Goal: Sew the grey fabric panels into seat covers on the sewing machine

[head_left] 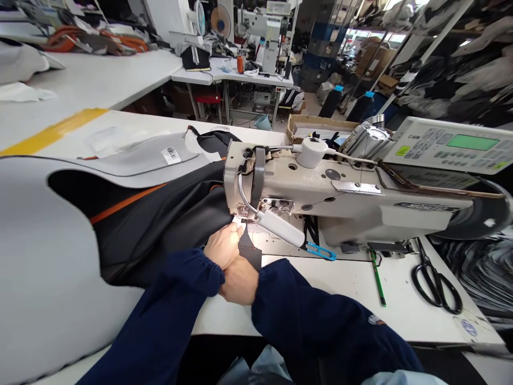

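Note:
At the needle end of a beige sewing machine [280, 176], my left hand [223, 245] is closed, its fingertips pinching a small white piece [238, 220] by the presser foot. My right hand [240, 280] lies just below and partly under the left one; its fingers are hidden. Black leather-like material [188, 214] with orange stripes spreads left of the needle, joined to a large light grey panel [48, 256]. A black edge with orange stitching [248, 248] shows right of my hands. A barcode label [171, 155] is on the grey backing.
On the white table right of my hands lie a green pencil [378, 280] and black scissors [436, 283]. A lamp with a blue clip [320, 251] hangs at the machine. Behind stand a cardboard box [294, 128] and a control panel [452, 144].

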Action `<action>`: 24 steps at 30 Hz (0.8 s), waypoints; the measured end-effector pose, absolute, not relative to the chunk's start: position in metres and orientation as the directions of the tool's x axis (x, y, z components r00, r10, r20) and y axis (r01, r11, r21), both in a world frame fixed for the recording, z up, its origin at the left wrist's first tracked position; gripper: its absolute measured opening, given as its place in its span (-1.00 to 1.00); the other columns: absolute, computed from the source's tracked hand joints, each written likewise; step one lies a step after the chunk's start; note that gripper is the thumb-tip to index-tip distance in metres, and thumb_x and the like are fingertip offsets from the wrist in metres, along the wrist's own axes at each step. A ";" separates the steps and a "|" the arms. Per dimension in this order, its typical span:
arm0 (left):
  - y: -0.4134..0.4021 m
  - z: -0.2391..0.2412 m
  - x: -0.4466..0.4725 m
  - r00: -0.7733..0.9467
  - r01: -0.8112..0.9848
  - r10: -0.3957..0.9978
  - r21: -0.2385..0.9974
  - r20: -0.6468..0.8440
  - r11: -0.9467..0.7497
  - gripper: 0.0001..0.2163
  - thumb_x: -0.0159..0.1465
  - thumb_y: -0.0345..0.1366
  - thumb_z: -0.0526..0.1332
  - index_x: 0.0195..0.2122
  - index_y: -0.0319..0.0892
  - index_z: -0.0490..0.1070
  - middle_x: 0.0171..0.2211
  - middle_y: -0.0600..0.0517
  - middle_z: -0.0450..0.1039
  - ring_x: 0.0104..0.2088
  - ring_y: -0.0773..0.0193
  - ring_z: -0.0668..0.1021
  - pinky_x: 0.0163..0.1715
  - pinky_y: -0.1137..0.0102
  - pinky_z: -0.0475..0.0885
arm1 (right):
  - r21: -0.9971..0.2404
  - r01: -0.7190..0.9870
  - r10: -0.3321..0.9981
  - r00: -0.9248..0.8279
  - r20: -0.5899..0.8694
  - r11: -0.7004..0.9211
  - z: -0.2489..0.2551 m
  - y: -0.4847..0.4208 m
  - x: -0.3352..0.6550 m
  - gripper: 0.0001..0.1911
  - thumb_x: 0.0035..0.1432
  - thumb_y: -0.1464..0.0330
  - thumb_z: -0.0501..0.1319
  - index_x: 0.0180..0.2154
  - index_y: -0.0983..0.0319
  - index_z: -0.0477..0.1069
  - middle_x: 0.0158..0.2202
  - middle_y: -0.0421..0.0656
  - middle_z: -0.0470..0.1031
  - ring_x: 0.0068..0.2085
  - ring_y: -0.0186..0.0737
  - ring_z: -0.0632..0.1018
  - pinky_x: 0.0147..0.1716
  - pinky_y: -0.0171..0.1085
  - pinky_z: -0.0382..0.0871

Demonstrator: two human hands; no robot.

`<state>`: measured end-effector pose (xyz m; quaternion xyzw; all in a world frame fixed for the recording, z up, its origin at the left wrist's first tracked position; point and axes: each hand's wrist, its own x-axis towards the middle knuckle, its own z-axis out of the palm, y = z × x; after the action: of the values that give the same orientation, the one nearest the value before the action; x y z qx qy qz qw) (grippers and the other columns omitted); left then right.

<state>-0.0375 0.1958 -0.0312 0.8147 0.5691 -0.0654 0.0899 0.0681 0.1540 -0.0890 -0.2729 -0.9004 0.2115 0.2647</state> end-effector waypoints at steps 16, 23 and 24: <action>0.199 -0.027 -0.041 0.471 0.882 0.858 0.076 -0.204 -0.466 -0.78 0.23 -0.48 -0.03 -0.33 -0.25 0.41 -0.20 -0.08 0.37 -0.20 0.20 0.45 -0.36 0.40 0.38 | -0.024 0.488 0.471 -0.827 0.308 0.872 -0.081 0.149 0.093 -0.64 0.24 0.53 -0.09 0.01 0.52 0.29 0.02 0.17 0.35 0.08 0.02 0.36 0.06 -0.03 0.30; 0.194 -0.022 -0.029 0.417 0.895 0.872 -0.053 -0.255 -0.443 -0.75 0.26 -0.49 -0.07 -0.22 -0.28 0.39 -0.18 -0.14 0.37 -0.11 0.17 0.42 -0.30 0.39 0.41 | -0.005 0.514 0.482 -0.801 0.354 0.858 -0.077 0.153 0.083 -0.71 0.18 0.57 -0.05 -0.14 0.49 0.38 -0.14 0.16 0.44 -0.06 0.01 0.46 0.07 0.00 0.27; 0.194 -0.021 -0.030 0.413 0.897 0.873 -0.052 -0.259 -0.439 -0.75 0.26 -0.48 -0.07 -0.21 -0.27 0.39 -0.18 -0.13 0.37 -0.11 0.16 0.42 -0.30 0.39 0.41 | 0.004 0.524 0.486 -0.792 0.369 0.851 -0.077 0.154 0.082 -0.71 0.17 0.57 -0.04 -0.15 0.50 0.38 -0.16 0.16 0.45 -0.07 0.02 0.46 0.05 0.00 0.28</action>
<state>-0.0296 0.1942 -0.0213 0.8391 0.5273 -0.1249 0.0472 0.0823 0.1535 -0.0774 -0.2673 -0.9452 -0.0530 0.1800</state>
